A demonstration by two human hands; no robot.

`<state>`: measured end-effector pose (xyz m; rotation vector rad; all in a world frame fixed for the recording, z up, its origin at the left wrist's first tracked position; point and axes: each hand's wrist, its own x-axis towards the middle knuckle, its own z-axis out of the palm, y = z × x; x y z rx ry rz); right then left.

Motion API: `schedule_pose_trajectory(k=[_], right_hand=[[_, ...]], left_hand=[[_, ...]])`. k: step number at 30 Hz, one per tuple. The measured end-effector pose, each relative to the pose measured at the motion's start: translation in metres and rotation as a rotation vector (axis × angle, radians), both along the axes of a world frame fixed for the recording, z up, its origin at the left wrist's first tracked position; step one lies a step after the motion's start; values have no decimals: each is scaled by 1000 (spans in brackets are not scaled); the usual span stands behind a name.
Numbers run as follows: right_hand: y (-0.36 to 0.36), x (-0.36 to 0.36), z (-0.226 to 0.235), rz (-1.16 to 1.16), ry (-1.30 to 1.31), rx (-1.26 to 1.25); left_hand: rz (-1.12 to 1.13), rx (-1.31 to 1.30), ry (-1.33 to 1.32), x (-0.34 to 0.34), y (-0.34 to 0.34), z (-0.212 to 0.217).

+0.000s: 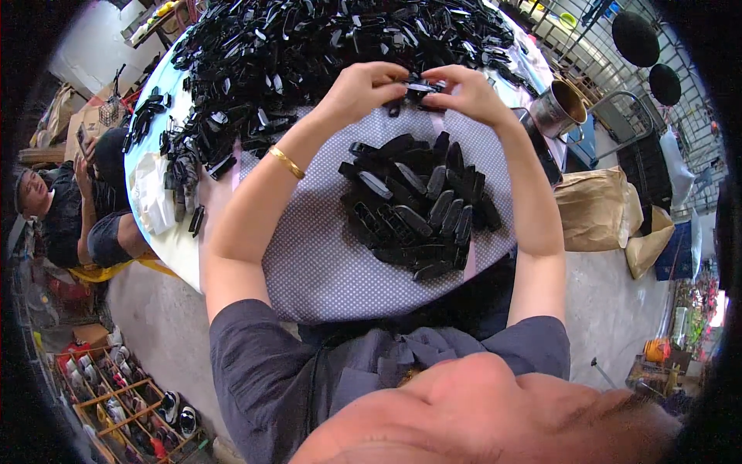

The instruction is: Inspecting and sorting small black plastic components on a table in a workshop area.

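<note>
Both arms reach forward over a round table, and the hands meet at the near edge of a large heap of small black plastic pieces [309,46]. Between them is one glossy black elongated piece [421,87]. My left hand [369,89] pinches its left end, fingers closed. On its right end, my right hand [471,94] grips with thumb and fingers. The piece's exact kind is too small to tell. Closer to me, between my forearms, lies a smaller pile of similar rounded, elongated black pieces [421,201] on a grey patterned cloth [309,255].
At the table's right edge stands a metal pot [558,110]. Brown paper bags [595,209] sit on the floor to the right. A white plastic bag [154,193] lies at the table's left. Another person [69,209] sits at far left, beyond a shoe rack [124,402].
</note>
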<state>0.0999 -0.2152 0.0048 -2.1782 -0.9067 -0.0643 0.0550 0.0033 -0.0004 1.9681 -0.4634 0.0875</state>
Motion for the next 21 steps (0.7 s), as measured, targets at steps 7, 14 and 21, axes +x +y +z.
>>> schedule_pose_trajectory(k=[7,14,21], right_hand=[[-4,22,-34,-63,-24,-100],[5,38,-29,-119,-164,30],[18,97,-35,-344,-763,-166]], left_hand=[[-172,537,168,-13,-14,10],[325,643,-463,-4,-10,-22],[307,694,-520,-3,-16,-28]])
